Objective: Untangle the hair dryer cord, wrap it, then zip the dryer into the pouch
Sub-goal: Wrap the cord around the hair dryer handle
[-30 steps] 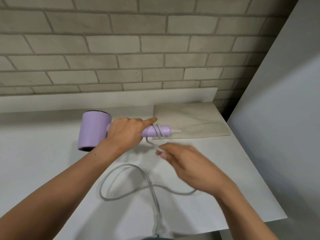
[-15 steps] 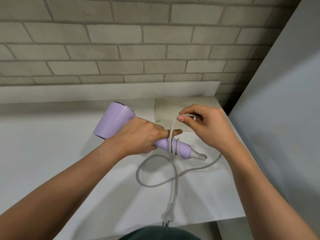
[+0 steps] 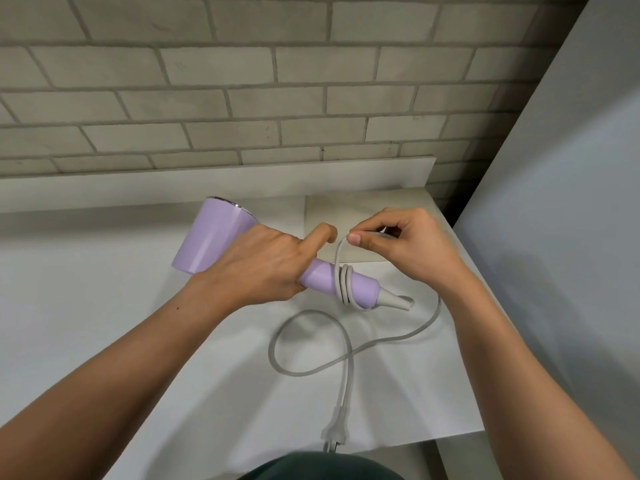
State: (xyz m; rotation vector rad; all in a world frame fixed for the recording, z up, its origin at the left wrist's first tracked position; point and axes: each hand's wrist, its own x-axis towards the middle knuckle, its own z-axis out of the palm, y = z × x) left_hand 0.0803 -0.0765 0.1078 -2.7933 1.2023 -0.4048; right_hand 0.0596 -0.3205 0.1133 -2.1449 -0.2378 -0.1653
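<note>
A lilac hair dryer is held just above the white table, its head to the left and its handle pointing right. My left hand grips the handle, forefinger raised. A few turns of the grey cord lie around the handle's end. My right hand pinches the cord above the handle. The loose cord makes a loop on the table and ends in a plug at the front edge. A flat beige pouch lies behind my hands, mostly hidden.
A brick wall with a low white ledge backs the table. A grey panel stands close on the right. The table's right and front edges are near my right arm.
The dryer was lifted and tilted from lying flat. My right hand carried the cord up over the handle, adding another turn, and the loose loop and plug slid toward the dryer.
</note>
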